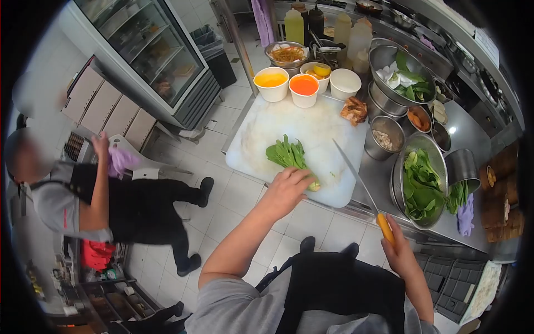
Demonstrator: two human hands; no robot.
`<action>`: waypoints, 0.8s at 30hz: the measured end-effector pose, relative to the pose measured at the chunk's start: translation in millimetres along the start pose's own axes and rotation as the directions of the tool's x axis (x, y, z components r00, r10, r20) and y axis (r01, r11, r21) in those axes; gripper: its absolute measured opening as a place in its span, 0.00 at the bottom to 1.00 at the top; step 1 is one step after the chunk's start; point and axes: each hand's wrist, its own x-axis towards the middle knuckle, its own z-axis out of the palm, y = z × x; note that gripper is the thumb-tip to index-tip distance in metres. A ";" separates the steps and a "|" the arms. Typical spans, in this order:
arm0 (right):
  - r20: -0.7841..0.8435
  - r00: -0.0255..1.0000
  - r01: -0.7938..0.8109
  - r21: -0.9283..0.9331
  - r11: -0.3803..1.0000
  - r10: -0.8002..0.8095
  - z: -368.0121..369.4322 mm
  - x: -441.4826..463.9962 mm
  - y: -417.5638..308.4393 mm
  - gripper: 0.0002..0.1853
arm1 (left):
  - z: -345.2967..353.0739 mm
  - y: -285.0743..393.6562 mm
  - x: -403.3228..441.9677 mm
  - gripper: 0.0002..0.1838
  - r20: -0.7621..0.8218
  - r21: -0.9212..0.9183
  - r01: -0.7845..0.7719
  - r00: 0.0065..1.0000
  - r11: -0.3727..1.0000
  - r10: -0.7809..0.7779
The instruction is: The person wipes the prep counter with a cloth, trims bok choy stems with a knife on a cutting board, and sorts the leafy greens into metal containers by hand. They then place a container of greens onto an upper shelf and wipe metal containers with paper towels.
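Note:
My left hand (285, 192) is closed over the stem end of a bunch of leafy greens (286, 153), which lies on the white cutting board (253, 145). In my right hand (401, 253) is a kitchen knife (360, 179), gripped by its yellow handle. Its long blade points up and left over the board's right part, apart from the greens. A browned piece of cooked meat (354, 111) rests at the board's far right corner. Behind the board stand a tub of yellow sauce (271, 86) and a tub of orange sauce (305, 99).
A colander of leafy greens (423, 186) and a metal cup of chopped pieces (384, 138) stand right of the board. Squeeze bottles (293, 28) line the back. Another person (105, 200) stands at the left, holding a purple cloth (121, 161), near a glass-door fridge (150, 50).

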 end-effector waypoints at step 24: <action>0.189 0.979 0.114 -0.165 0.980 -0.082 -37.6 -44.9 -14.4 0.35 | 7.3 -40.9 40.1 0.27 0.213 -0.096 0.027 0.977 0.995 -0.006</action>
